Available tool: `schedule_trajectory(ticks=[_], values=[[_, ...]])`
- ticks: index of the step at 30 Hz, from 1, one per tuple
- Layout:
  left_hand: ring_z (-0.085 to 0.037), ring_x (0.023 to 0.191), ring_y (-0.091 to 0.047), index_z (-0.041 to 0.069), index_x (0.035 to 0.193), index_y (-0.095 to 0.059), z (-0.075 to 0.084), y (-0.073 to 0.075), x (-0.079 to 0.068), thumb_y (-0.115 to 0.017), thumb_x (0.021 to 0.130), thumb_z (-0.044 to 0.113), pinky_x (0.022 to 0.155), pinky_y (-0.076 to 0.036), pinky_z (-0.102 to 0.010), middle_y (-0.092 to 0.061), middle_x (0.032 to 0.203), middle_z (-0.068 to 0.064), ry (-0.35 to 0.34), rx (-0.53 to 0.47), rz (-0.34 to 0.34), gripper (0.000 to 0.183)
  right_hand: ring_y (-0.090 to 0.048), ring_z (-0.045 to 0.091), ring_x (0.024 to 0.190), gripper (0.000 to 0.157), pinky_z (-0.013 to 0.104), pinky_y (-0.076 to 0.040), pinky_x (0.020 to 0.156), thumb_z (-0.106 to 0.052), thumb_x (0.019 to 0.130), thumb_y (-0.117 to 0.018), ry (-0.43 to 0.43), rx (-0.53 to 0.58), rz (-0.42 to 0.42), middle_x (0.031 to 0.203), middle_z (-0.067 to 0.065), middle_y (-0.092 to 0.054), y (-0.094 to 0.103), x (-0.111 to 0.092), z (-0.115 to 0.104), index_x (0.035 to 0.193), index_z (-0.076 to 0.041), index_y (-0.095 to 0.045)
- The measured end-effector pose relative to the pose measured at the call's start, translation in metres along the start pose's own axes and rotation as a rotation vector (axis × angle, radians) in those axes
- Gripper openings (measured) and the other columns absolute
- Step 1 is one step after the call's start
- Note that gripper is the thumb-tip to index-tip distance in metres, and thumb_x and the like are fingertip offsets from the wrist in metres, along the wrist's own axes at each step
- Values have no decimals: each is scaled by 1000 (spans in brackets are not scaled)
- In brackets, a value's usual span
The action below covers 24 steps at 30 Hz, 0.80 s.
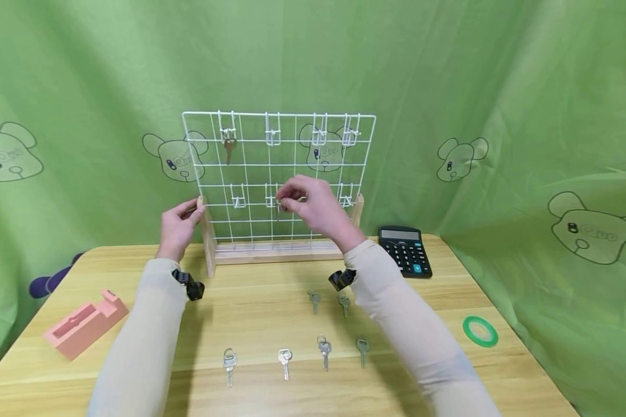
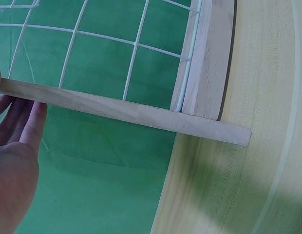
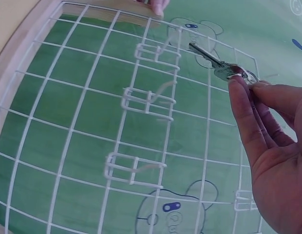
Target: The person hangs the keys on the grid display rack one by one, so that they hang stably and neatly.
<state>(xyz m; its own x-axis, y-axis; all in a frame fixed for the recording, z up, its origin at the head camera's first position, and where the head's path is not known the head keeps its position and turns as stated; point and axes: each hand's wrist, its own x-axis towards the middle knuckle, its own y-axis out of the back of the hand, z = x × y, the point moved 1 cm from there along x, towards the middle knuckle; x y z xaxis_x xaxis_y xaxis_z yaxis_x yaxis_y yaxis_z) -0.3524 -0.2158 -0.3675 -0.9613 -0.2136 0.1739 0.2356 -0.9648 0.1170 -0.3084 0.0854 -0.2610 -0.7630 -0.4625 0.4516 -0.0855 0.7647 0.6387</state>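
Observation:
My right hand point(image 1: 315, 205) pinches a silver key point(image 3: 221, 68) by its ring between thumb and fingertips. In the head view this key overlaps the lower row of hooks on a white wire grid rack point(image 1: 295, 165). The right wrist view shows the key's blade pointing away from my fingers, with bare white hooks point(image 3: 150, 100) beside it. My left hand point(image 1: 178, 227) grips the rack's left wooden upright point(image 2: 107, 105) near its top, thumb on one side and fingers on the other. One key point(image 1: 229, 149) hangs from the upper left hook.
Several keys with rings, among them a near one point(image 1: 230, 366), lie spread on the wooden table point(image 1: 261, 307). A pink tape dispenser point(image 1: 86, 324) stands at the left. A black calculator point(image 1: 406, 252) and a green tape roll point(image 1: 480, 331) lie at the right. Green curtain point(image 1: 407, 69) hangs behind.

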Motion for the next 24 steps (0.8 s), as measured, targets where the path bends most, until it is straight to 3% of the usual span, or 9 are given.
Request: schedule_trajectory(ticks=[7,13,24], values=[[-26,120,-55,4,139,-53,-1,0,1,-65,97,21,103,-46,-29,-56,136,-18,-6,-7,2,46,-65,13,80,12,22,-59,71,2,91,-67,27,15,67,95,3,-66,8,13,-11,102,-3,-68],[-27,120,-55,4,139,-53,0,0,1,-65,97,21,103,-47,-29,-56,136,-18,-8,-2,-1,47,-66,16,80,13,25,-60,73,5,91,-66,18,99,103,100,14,-66,13,24,-20,103,1,-67],[-28,121,-54,3,139,-51,-1,0,0,-64,97,19,102,-47,-29,-54,137,-19,1,-16,-8,47,-66,14,81,13,24,-59,75,6,91,-65,-1,125,193,98,13,-66,23,38,-32,103,0,-66]])
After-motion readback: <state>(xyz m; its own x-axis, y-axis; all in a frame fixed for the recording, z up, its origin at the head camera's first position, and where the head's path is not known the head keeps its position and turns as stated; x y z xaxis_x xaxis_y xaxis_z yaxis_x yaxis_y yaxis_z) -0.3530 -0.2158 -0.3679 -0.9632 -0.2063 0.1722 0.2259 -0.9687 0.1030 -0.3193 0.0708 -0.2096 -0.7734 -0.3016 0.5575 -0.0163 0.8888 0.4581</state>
